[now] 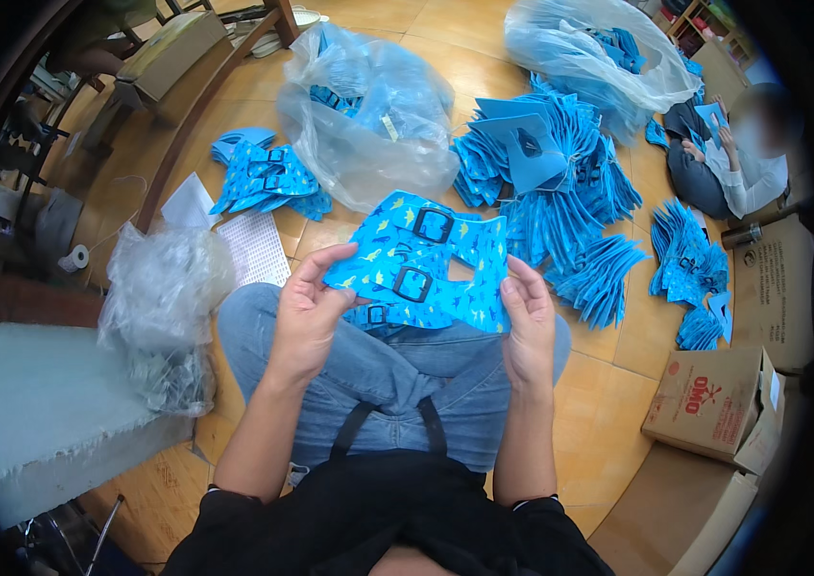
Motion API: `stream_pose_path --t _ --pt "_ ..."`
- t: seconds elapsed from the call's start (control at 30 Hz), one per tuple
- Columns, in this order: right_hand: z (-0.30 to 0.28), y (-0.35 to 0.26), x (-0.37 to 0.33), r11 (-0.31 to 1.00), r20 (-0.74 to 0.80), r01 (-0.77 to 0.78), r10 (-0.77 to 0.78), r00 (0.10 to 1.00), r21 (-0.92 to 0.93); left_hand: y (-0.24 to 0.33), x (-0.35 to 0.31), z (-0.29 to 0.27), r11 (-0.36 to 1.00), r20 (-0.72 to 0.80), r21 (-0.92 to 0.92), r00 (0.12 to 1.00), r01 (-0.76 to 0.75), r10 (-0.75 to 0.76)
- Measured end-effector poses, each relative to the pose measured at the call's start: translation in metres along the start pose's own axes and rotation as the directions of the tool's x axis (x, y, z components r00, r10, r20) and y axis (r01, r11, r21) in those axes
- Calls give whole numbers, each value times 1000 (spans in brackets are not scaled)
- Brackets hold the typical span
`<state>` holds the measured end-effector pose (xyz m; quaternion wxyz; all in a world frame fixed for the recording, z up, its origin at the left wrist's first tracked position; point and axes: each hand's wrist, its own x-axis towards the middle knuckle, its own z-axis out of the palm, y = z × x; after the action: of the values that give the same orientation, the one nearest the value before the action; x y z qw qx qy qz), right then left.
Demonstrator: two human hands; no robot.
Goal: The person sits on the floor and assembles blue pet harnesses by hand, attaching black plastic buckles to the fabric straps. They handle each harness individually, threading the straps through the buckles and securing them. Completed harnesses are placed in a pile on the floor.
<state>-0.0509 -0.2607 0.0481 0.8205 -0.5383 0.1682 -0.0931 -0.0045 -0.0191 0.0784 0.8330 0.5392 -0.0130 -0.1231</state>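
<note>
Stretched between my two hands, above my crossed legs, is a flat blue fabric piece printed with small yellow and dark figures. It carries black square buckles and has a cut-out opening towards its right side. My left hand pinches its left edge, thumb on the near side. The right edge is gripped by my right hand, between thumb and fingers. Below it, near my lap, another patterned piece with a black buckle partly shows; the rest of it is hidden.
Stacks of similar blue pieces lie ahead right, with more ahead left. Two filled clear bags stand beyond. Crumpled plastic and a printed sheet lie left. Cardboard boxes and a seated person are right.
</note>
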Motion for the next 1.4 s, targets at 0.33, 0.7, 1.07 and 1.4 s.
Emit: stream_pose_path --t 0.33,0.7,1.07,1.4 --pt "-2 38 33 955 88 48 -23 996 -293 -11 3 5 977 36 174 993 -119 115" --pt "-67 150 174 506 -241 -172 -73 968 -845 -76 5 -21 110 197 975 979 -191 -48" --pt "-46 145 149 72 -342 -335 -121 932 -939 -104 12 -14 -123 201 967 966 -222 -165" --pt "-46 150 145 -122 352 340 -98 931 -933 -117 14 -20 -148 271 945 951 -293 -150"
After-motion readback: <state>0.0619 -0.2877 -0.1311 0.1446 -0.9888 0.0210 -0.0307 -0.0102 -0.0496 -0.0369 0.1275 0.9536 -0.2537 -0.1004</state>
